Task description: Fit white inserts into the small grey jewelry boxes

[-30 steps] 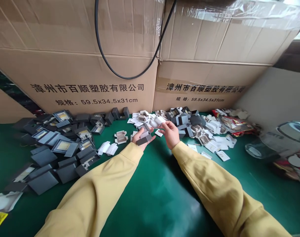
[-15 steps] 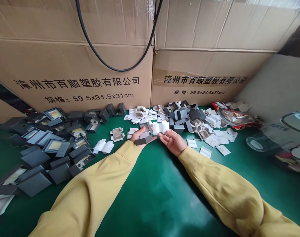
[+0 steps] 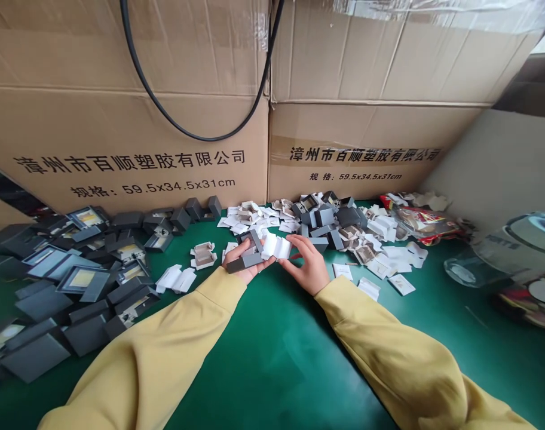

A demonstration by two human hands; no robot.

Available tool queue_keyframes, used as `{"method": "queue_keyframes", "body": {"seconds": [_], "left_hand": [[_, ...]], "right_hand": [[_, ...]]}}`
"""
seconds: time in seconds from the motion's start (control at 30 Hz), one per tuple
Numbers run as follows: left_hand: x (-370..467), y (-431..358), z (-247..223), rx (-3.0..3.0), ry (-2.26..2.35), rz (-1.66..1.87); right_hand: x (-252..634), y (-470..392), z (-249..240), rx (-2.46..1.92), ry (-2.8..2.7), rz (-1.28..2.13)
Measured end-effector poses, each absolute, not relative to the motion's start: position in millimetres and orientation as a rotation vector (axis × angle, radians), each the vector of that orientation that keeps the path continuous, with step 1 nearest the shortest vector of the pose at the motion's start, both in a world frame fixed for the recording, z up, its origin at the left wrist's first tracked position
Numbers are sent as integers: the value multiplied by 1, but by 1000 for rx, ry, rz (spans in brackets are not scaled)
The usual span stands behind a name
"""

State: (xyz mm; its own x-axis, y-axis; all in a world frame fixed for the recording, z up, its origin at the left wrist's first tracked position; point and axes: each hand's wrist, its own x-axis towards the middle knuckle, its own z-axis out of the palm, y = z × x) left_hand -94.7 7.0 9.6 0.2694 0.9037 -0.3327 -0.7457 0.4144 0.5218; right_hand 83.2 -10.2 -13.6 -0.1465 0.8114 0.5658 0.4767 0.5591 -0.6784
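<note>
My left hand (image 3: 243, 263) is closed around a small dark grey box (image 3: 245, 261), which lies tilted across the palm. A folded white paper insert (image 3: 276, 246) sits at the right side of that box. Thumb and fingers of my right hand (image 3: 306, 263) pinch the insert's right edge. Whether the insert touches the inside of the box I cannot tell. Just left of my left hand lies an opened grey-brown card insert (image 3: 204, 255), with a white folded insert (image 3: 176, 279) nearer to me.
Many dark grey boxes (image 3: 82, 316) cover the left of the green table (image 3: 272, 358). More grey boxes (image 3: 324, 216) and white inserts (image 3: 382, 227) are heaped at the back. A clear jar (image 3: 501, 251) is at the right. Large cartons (image 3: 165, 131) stand behind, a black cable (image 3: 201, 138) hanging before them.
My right hand has changed from partly spread fingers to a pinch on the white insert. Both hands appear slightly further left and lower as the view shifts.
</note>
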Motion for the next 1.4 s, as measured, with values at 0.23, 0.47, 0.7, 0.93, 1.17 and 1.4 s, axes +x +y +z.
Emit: {"method": "queue_keyframes", "body": {"seconds": [0.23,0.47,0.7,0.93,1.17,1.4], "left_hand": [[-95,9,8,305,653,1108],[-89,3,9,362,668,1055],[-86,3,1,535,751,1024],[-86,3,3,516,747,999],[-87,3,3,448,730,1015],[-88,5,-3,573,746,998]], "right_hand": [[83,-11,-17,-1128,-1892,228],[83,-11,-16,-1097,-1915,226],[90,-5,-15,-1061,-2004,100],[90,-9,-13,-1053,-1963,297],[88,-12,-7,-991,-1937,350],[88,-11,-11,-958,-1940,327]]}}
